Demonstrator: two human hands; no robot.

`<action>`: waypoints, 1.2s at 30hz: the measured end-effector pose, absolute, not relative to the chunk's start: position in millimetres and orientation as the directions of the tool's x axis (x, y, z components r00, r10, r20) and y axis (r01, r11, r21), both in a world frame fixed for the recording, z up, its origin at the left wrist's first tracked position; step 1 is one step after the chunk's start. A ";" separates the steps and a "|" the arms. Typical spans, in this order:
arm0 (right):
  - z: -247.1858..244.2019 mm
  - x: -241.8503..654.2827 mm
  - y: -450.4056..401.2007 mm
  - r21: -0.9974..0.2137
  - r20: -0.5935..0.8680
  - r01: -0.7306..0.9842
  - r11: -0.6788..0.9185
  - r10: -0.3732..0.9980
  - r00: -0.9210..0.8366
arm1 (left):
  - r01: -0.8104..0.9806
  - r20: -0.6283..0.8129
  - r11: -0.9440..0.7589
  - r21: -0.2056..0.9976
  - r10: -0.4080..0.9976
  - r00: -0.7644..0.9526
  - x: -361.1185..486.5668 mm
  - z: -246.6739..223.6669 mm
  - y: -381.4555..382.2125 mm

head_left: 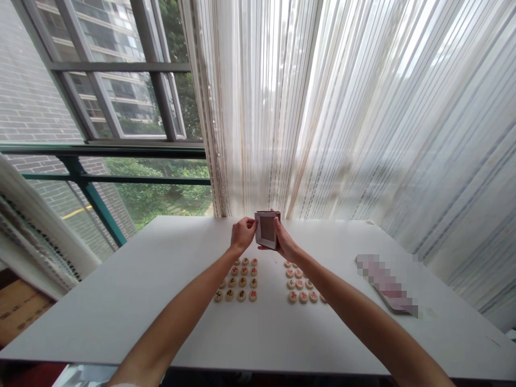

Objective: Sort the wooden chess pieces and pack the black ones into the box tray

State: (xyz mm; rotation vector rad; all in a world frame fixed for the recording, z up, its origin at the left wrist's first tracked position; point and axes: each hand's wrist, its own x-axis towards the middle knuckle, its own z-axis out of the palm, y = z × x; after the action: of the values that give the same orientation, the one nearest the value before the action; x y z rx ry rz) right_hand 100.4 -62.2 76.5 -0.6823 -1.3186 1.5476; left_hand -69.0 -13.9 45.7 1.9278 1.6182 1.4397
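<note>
A small box with a pale rim and a brownish inner face is held above the far middle of the white table. My right hand grips it from the right side, thumb on its near face. At its left edge, my left hand has its fingers pinched together; whether they grip the edge is too small to tell. Nearer on the table lie two groups of round wooden pieces with red or black characters, a left group and a right group. My right forearm hides part of the right group.
The white table reaches to a sheer curtain behind. A flat item, partly blurred out, lies at the table's right. A cardboard box is at the far left, below a window with a green railing.
</note>
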 end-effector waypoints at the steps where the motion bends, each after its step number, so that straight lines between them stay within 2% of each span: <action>1: 78.6 102.4 -63.0 -0.947 0.155 -0.321 0.015 0.896 -0.416 | 0.613 0.529 -0.369 0.699 0.843 -0.096 -68.0 48.1 -16.1; 8: 80.9 113.8 -60.4 -0.921 0.118 -0.371 -0.120 0.821 -0.559 | 0.603 0.584 -0.466 0.647 0.812 0.000 -62.8 58.8 -29.8; 18: 80.7 126.5 -65.3 -0.905 0.209 -0.421 -0.061 0.798 -0.565 | 0.554 0.555 -0.494 0.670 0.829 0.067 -53.3 62.5 -33.1; 28: 81.4 157.3 -57.9 -0.888 0.219 -0.460 0.024 0.900 -0.376 | 0.406 0.419 -0.385 0.828 0.908 0.007 -57.2 62.1 -28.3; 36: 85.0 190.1 -55.0 -0.877 0.182 -0.481 0.007 0.931 -0.317 | 0.386 0.203 -0.186 0.904 0.979 -0.004 -74.8 61.8 -16.2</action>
State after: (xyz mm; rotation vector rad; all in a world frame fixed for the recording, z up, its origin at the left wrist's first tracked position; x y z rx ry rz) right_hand 190.1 -55.0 85.0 -0.5717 -1.1174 1.5796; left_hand -74.8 -16.2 61.8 1.6337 1.4301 1.1792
